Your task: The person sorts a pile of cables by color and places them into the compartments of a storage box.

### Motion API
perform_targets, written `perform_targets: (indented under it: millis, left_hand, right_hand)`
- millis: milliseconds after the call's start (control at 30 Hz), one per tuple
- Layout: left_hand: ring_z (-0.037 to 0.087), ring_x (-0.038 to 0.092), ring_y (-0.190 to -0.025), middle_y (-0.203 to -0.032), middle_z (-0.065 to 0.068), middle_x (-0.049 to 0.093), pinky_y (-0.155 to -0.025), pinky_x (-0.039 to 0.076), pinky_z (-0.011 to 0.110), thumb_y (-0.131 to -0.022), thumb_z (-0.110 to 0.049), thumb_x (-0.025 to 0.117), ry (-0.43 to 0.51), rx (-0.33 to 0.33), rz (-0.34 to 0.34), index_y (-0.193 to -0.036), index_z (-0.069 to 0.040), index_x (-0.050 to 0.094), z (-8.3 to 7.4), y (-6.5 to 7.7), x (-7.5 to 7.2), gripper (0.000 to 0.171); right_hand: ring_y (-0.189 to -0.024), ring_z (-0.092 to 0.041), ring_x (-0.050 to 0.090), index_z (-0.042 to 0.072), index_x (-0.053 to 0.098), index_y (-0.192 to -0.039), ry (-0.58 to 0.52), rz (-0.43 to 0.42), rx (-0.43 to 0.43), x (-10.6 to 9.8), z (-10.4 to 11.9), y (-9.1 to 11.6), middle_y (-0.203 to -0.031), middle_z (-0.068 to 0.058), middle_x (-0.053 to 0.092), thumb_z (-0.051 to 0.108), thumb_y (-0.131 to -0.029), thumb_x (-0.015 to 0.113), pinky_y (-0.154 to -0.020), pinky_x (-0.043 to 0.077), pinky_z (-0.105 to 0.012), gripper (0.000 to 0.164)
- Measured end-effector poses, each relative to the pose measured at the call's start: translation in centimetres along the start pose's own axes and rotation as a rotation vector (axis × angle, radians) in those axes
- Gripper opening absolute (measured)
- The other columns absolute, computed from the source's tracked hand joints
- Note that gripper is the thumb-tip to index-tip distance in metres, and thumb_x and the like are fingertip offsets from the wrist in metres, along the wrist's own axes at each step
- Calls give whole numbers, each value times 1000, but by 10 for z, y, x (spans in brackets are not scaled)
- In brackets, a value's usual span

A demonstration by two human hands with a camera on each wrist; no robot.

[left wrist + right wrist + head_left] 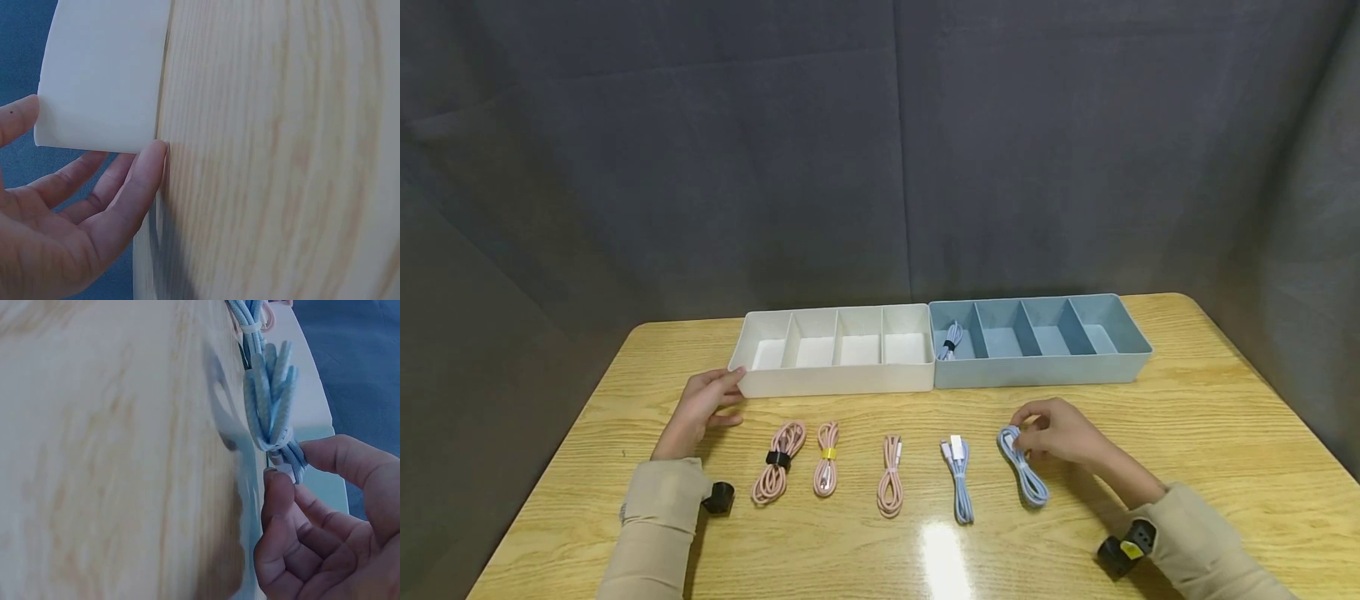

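My right hand (1060, 429) pinches one end of a coiled blue cable (1024, 468) between thumb and fingers. In the right wrist view the same blue cable (272, 403) stands out from the fingertips, its loops pointing away from the hand. My left hand (703, 406) rests against the left end of the white divided box (835, 382). Its fingers are spread around the white box's corner in the left wrist view, with a fingertip at the bottom edge. Beside the held cable lies a second blue cable bundle (959, 483).
Three pink cable bundles lie in front of the white box, one with a black strap (778, 459), one with a yellow strap (828, 454). A blue divided box (1037, 372) adjoins the white one; a black-strapped blue cable (952, 337) sits in its leftmost compartment. A dark curtain (775, 167) hangs behind.
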State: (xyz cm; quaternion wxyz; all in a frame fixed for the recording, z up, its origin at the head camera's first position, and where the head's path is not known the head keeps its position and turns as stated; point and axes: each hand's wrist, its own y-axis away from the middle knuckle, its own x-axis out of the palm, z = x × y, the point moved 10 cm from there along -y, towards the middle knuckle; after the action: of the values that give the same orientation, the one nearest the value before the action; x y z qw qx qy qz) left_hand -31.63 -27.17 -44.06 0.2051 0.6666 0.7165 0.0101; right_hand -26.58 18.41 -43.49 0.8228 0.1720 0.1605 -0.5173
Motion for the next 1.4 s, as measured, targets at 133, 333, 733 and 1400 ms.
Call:
perform_targets:
  millis: [133,333,733,1400]
  left_hand:
    - [25,54,-94,-110,19,50,-68,56,32,-92,-39,51,-2,0,-3,-131,9,36,0,0,0,63]
    - [22,56,-91,-105,14,53,-68,56,32,-90,-42,53,-1,-7,-24,-130,7,39,4,-2,0,64]
    - [24,55,-93,-108,17,52,-68,56,32,-92,-39,51,7,0,0,-130,9,38,0,0,1,63]
    - [25,55,-95,-108,17,51,-70,56,32,-91,-41,52,10,2,7,-130,9,37,0,0,0,64]
  right_hand:
    - [-54,-22,56,-10,58,-101,-32,-18,-4,-5,2,2,-66,-15,61,3,-77,65,-48,49,-33,28]
    - [-53,-25,57,-12,56,-102,-51,-51,-20,-10,5,3,-65,-17,60,2,-78,65,-49,51,-37,29]
    - [-59,-20,57,-12,56,-104,-60,-95,-49,-17,16,5,-70,-12,63,1,-78,63,-54,52,-35,29]
    - [-60,-18,53,-13,55,-106,-59,-144,-39,-33,28,2,-72,-12,60,3,-79,64,-53,49,-33,32]
